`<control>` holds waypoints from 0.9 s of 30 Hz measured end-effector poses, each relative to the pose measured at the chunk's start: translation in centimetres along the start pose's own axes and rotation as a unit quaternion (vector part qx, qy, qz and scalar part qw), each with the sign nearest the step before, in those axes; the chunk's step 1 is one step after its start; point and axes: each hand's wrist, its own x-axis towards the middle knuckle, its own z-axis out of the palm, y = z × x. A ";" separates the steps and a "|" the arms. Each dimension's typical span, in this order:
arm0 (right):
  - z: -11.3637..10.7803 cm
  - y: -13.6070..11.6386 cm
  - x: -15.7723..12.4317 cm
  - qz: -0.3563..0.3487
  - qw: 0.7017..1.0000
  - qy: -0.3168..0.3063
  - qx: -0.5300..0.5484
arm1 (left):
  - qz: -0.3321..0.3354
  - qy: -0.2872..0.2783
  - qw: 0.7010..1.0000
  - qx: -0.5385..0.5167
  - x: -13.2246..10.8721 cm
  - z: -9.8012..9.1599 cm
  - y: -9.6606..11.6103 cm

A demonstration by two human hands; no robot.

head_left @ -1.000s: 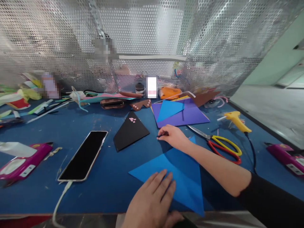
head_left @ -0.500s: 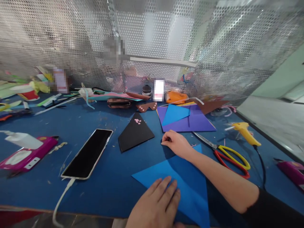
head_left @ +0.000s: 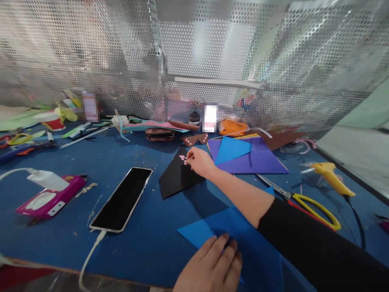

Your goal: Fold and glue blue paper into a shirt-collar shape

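My left hand (head_left: pixel 212 263) lies flat, fingers stretched out, on a blue folded paper (head_left: pixel 209 231) at the near edge of the blue table (head_left: pixel 146 227). My right hand (head_left: pixel 199 161) reaches forward over a black paper triangle (head_left: pixel 178 176). Its fingertips are pinched together at several tiny pink bits (head_left: pixel 182 157) lying on the black paper near its top corner. Whether a bit sits between the fingers I cannot make out.
A phone (head_left: pixel 123 198) on a white cable lies left of the black triangle. Scissors (head_left: pixel 306 200) and a yellow glue gun (head_left: pixel 330 174) lie to the right, purple and blue sheets (head_left: pixel 261 160) behind. A pink pouch (head_left: pixel 50 198) is at left. A perforated metal screen (head_left: pixel 194 61) closes the back.
My right hand left the far corner of the blue paper and moved forward and left onto the black triangle. The left hand stayed flat on the blue paper. The camera shifted left.
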 end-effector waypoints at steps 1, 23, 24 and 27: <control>0.1 0.1 0.4 0.001 1.000 0.008 -0.003 | -0.009 0.009 1.000 -0.003 0.0 0.1 0.1; -8.0 11.7 -27.5 -0.300 0.837 0.182 -0.420 | -0.037 -0.052 0.995 -0.083 1.3 -1.7 -0.1; -7.7 11.4 -27.2 -0.310 0.825 0.214 -0.422 | -0.036 -0.051 0.995 -0.081 1.5 -1.8 -0.1; -6.9 10.9 -26.2 -0.333 0.828 0.215 -0.396 | -0.030 -0.046 0.996 -0.071 1.9 -1.9 0.0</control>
